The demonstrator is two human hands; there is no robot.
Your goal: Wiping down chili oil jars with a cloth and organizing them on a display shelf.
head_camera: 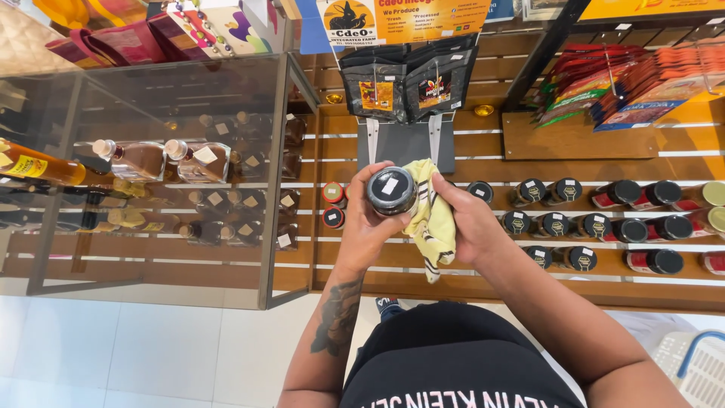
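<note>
At frame centre, a small round jar with a black lid and white label (392, 190) is gripped in the curled left hand (364, 227), while a pale yellow striped cloth (432, 219) is pinched against its side by the right hand (468, 219); wiping is judged under way, and turning the jar to reach unwiped faces seems called for. Similar dark-lidded jars (574, 227) are ranged on brown wooden slatted shelves (340, 261) at right, a glass display case of bottles (174, 181) at left, white floor tiles (151, 355) below.

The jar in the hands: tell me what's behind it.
Behind the jar a pale yellow cloth shows, held by the right hand; the left hand grips the jar. The shelf directly behind is covered.
</note>
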